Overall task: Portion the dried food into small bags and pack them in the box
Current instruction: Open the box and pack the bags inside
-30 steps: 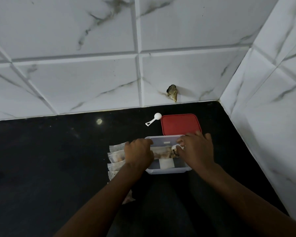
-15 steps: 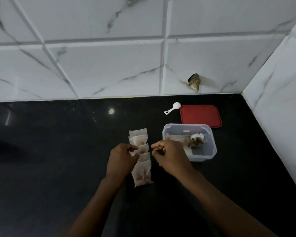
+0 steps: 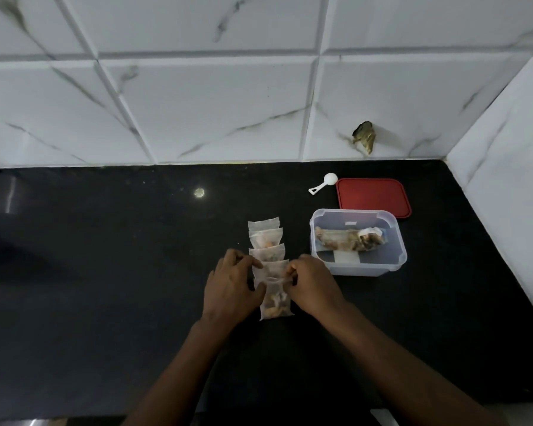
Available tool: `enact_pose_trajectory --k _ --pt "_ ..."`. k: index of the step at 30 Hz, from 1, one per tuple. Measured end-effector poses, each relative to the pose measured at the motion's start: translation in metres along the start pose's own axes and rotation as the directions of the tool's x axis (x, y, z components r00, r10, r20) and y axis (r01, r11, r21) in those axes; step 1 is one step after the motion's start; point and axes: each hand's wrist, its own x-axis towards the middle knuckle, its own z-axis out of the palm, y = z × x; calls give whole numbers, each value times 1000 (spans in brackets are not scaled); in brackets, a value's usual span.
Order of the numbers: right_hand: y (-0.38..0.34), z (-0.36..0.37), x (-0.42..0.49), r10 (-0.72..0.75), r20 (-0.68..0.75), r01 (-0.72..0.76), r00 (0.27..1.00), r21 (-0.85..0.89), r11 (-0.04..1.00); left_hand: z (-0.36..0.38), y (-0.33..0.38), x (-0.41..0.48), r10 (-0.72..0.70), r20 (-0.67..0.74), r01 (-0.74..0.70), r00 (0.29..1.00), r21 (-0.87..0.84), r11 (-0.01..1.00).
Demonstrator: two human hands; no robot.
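Fingers of left hand and right hand pinching top of nearest bag, box just right, red lid, scoop behind

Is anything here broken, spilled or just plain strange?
Yes: a ragged brownish-green lump sits on the white wall tile above the red lid. It breaks the tiling; whether chipped hole or something stuck on, I cannot tell.

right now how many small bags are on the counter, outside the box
5, overlapping in one row left of the box: farthest bag, second bag, third bag, fourth bag, nearest bag pinched by left hand and right hand. Others may hide beneath.
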Motion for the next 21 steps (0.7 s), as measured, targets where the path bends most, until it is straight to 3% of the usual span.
enact_pose_trajectory --k 4,9,17,21 --pt "2 -9 -5 34 49 -39 998 106 994 -5 -2 -1 70 84 -76 994 74 994" --pt "4 -31 -14 58 169 -98 984 238 966 -16 -1 -2 171 142 -175 975 20 984" --pt "13 -106 -23 8 13 -12 1000 376 926 -51 54 22 315 9 -302 949 -267 915" --pt "27 -146 -19 4 -84 25 996 346 938 -57 95 49 358 -4 -342 934 -309 888"
